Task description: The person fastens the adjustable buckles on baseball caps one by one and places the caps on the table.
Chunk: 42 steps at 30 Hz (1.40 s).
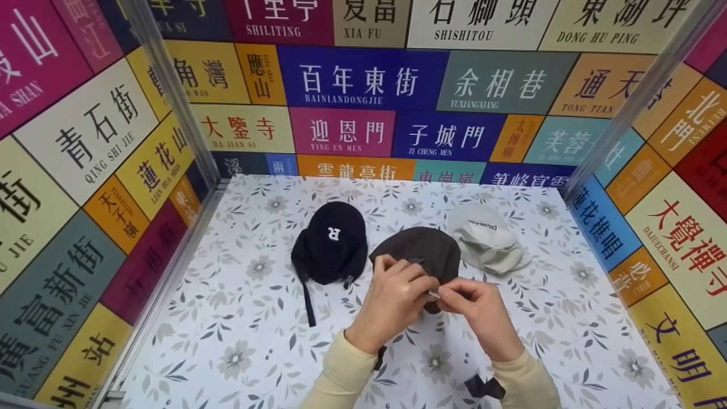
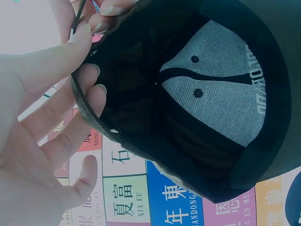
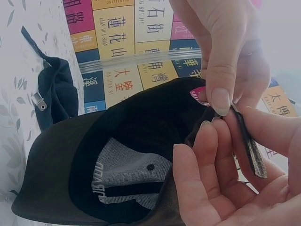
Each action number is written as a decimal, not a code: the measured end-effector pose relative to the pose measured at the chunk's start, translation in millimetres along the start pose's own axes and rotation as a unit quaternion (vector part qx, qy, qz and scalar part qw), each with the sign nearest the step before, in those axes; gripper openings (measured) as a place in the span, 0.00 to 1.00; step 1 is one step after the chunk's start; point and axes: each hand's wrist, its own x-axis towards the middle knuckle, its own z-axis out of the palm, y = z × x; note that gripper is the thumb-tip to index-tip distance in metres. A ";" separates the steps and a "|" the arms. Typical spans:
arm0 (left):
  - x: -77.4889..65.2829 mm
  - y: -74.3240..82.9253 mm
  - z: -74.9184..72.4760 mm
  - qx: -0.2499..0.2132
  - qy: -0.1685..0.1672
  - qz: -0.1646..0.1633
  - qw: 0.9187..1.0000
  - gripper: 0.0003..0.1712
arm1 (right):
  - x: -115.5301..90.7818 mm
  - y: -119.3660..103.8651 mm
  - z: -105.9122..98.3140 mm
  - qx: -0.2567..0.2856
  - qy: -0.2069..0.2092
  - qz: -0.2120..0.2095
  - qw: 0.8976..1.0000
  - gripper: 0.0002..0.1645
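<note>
A dark brown baseball cap (image 1: 426,245) is held over the middle of the table by both hands. My left hand (image 1: 391,304) grips the rear edge of the cap, thumb outside and fingertips inside the rim. Beside it, my right hand (image 1: 484,311) pinches the back strap (image 3: 251,148), whose loose end sticks out between the fingers in the right wrist view. Both thumbs meet close together at the strap. The left wrist view looks into the cap, showing a pale mesh lining (image 2: 207,84) with black seams and eyelets.
A black cap (image 1: 335,241) with a white letter R lies to the left, its strap (image 1: 308,301) trailing toward me. To the right is a light grey cap (image 1: 487,238). All are on a floral tablecloth (image 1: 238,358), with panels of place-name signs (image 1: 363,79) around it.
</note>
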 end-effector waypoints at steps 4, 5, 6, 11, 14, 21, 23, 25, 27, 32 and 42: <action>-1.0 -0.1 -0.7 0.001 0.000 -0.002 1.000 0.08 | -0.7 0.6 -0.2 0.003 0.003 0.003 1.000 0.14; -1.2 -0.3 -1.0 0.002 0.000 -0.003 1.000 0.08 | -0.9 0.5 -0.2 0.004 0.004 0.004 1.000 0.13; -1.3 -0.4 -1.3 0.002 -0.001 -0.003 1.000 0.08 | -1.2 0.2 -0.4 0.000 0.001 0.001 1.000 0.14; -1.3 -1.3 -2.9 0.009 0.000 -0.001 1.000 0.10 | -1.3 -0.3 -0.6 -0.007 0.009 -0.013 1.000 0.14; -0.9 -1.5 -3.1 0.010 0.000 0.000 1.000 0.10 | -1.1 0.2 -0.1 -0.001 0.021 -0.016 1.000 0.14; -1.9 -0.6 -2.4 0.007 -0.005 -0.001 1.000 0.10 | -1.8 0.8 0.2 0.009 0.022 0.000 1.000 0.15; -1.6 -0.3 -2.2 0.006 -0.005 -0.002 1.000 0.10 | -1.6 -0.3 0.6 0.010 0.016 0.002 1.000 0.15; -1.0 0.0 -2.0 0.005 -0.003 -0.002 1.000 0.10 | -1.1 -1.7 1.0 0.012 0.009 0.001 1.000 0.15; -0.4 0.4 -1.6 0.006 -0.002 -0.001 1.000 0.11 | -0.7 -2.7 1.2 0.010 0.003 0.001 1.000 0.15; 1.7 1.6 -1.0 0.011 0.006 0.008 1.000 0.12 | 1.0 -3.9 1.0 0.008 -0.001 -0.003 1.000 0.14; 1.2 1.4 -1.6 0.016 0.002 0.013 1.000 0.09 | 0.1 -3.2 0.3 -0.006 0.002 -0.008 1.000 0.13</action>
